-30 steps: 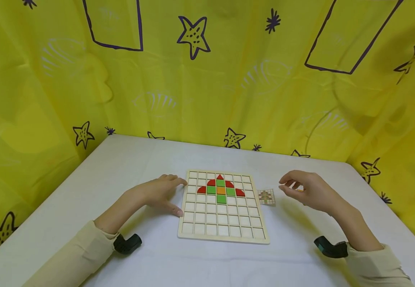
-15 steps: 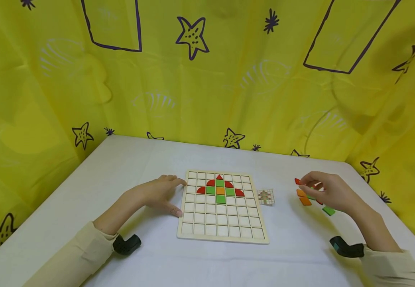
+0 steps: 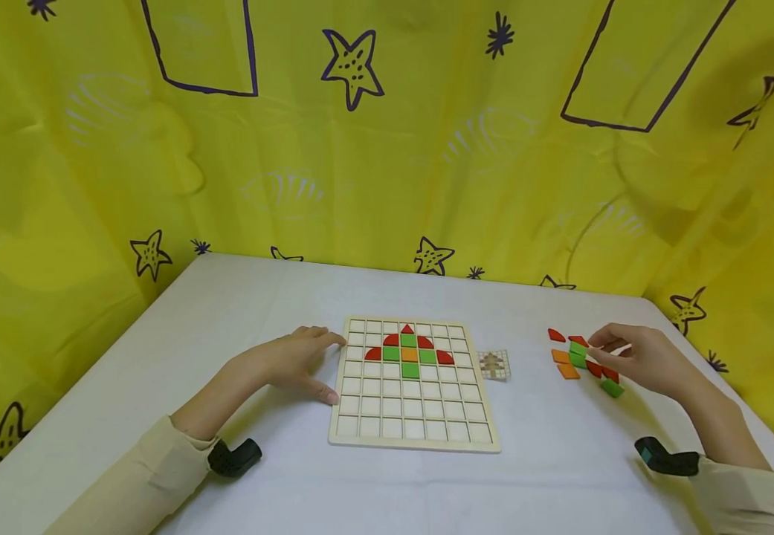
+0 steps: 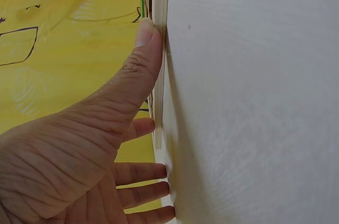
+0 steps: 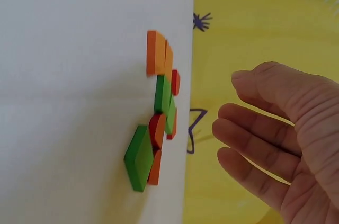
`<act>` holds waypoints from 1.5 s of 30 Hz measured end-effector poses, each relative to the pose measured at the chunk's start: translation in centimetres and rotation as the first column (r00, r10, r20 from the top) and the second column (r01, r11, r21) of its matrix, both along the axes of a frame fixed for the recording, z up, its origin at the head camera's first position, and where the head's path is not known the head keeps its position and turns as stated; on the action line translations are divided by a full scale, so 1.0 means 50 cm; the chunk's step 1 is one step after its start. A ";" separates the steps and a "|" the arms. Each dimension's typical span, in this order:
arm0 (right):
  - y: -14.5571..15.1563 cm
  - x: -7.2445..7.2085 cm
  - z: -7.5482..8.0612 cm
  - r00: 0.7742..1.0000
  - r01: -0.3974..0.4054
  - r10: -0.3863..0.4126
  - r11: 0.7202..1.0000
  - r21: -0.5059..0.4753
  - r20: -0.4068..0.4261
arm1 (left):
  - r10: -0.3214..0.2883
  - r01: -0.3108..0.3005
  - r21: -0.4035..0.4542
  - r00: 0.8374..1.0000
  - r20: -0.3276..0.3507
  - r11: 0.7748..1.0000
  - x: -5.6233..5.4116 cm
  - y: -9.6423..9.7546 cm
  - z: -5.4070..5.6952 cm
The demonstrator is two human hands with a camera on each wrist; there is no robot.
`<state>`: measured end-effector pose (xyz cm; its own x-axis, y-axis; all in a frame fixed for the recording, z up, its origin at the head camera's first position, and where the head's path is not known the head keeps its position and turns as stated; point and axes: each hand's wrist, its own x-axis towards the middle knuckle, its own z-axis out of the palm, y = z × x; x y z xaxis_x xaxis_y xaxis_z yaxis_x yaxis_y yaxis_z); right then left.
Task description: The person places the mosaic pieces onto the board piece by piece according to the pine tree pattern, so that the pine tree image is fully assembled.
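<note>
A wooden grid board (image 3: 413, 429) lies on the table. In its upper cells sit red, green and one orange tile (image 3: 410, 355). My left hand (image 3: 293, 360) rests at the board's left edge, its thumb and index fingertips at the rim and its other fingers fairly straight, as the left wrist view shows. Over a small cluster of loose tiles on the right hovers my right hand (image 3: 641, 357), relaxed, with nothing between thumb and fingers. Below it lie green tiles (image 5: 139, 158), orange square tiles (image 5: 156, 52) and red curved-edge tiles (image 3: 556, 335), flat on the table.
A small pattern card (image 3: 494, 365) lies against the board's right side, printed with a gridded tree-like figure. White cloth covers the table (image 3: 413, 490). A yellow curtain (image 3: 387, 148) with drawn stars stands behind it and along the sides.
My right hand has moved right, from beside the pattern card to above the loose tiles, which now show more fully. The left hand and the board stay in place.
</note>
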<state>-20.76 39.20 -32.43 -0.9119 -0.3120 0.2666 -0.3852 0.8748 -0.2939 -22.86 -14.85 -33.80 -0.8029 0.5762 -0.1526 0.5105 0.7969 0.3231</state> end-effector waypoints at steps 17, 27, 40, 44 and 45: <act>0.066 0.006 -0.017 0.976 0.036 -0.044 0.998 0.043 0.215 | -0.009 0.009 -0.001 1.000 -0.006 1.000 -0.004 -0.001 -0.004; 0.068 0.002 -0.020 0.959 0.015 -0.022 1.000 0.025 0.282 | 0.000 0.000 -0.003 1.000 -0.004 1.000 -0.003 -0.001 -0.002; 0.056 -0.010 -0.017 0.938 0.086 -0.112 0.992 0.092 0.328 | 0.005 -0.005 -0.003 1.000 0.003 1.000 -0.003 -0.001 -0.001; 0.048 -0.015 -0.020 0.943 0.098 -0.135 0.986 0.134 0.304 | 0.008 -0.008 0.007 1.000 0.007 1.000 -0.003 -0.001 -0.003; 0.047 -0.016 -0.021 0.945 0.099 -0.137 0.985 0.141 0.296 | 0.009 -0.009 0.010 1.000 0.010 1.000 -0.002 -0.001 -0.004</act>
<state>-21.56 41.53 -33.50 -0.9757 -0.2103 -0.0618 -0.1867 0.9451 -0.2683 -22.98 -14.92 -33.98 -0.8065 0.5706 -0.1549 0.5000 0.7980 0.3364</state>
